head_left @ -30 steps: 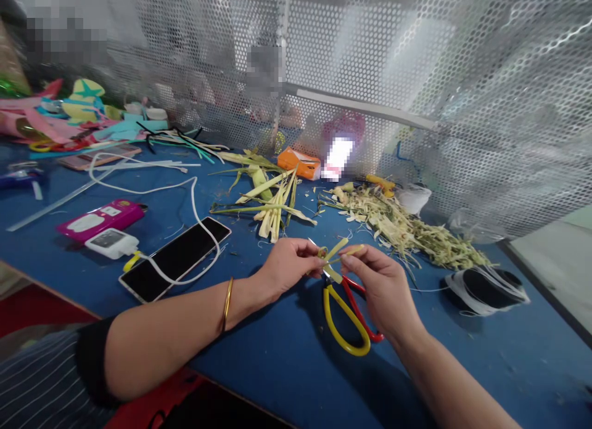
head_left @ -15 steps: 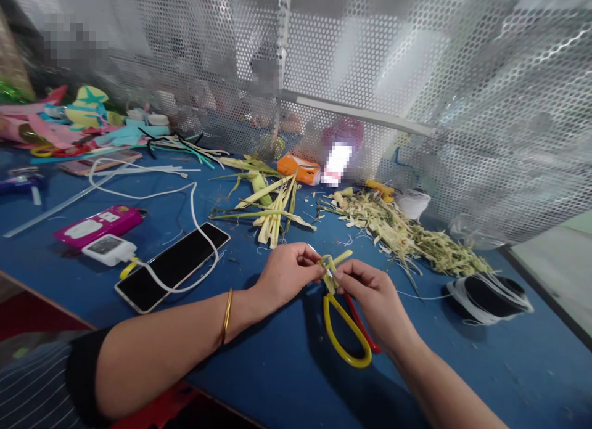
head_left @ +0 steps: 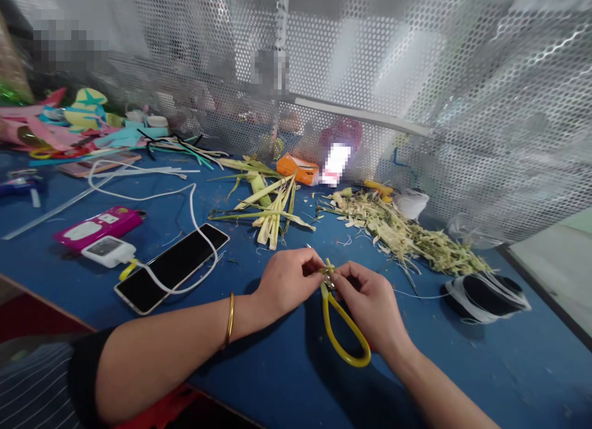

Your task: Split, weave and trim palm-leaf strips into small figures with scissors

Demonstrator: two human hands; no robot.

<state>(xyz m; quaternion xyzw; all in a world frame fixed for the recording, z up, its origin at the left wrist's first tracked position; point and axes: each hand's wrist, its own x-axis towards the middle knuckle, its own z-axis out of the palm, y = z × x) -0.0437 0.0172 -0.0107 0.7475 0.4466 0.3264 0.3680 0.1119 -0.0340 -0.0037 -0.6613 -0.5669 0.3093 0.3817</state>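
Note:
My left hand [head_left: 287, 281], with a gold bangle at the wrist, is closed in a pinch on a small pale-green leaf strip [head_left: 328, 268]. From the other side my right hand [head_left: 372, 302] pinches the same strip, the fingertips of both hands almost meeting. Scissors [head_left: 362, 359] with a yellow handle loop lie beneath the hands. Their pivot shows between my fingers and a blade tip pokes out past my left hand. The second, red loop is mostly hidden by my right hand.
Pale leaf strips [head_left: 276, 216] and a heap of shredded leaf [head_left: 393, 228] lie beyond my hands. A thread spool [head_left: 490, 298] sits at right. Leftward are a black phone [head_left: 173, 269], a white cable [head_left: 193, 207] and a magenta device [head_left: 99, 227]. A perforated metal screen [head_left: 370, 65] stands behind.
The leaf strip has turned and less of it shows between my fingers. My right hand has shifted slightly left and down, covering most of the scissors' red loop.

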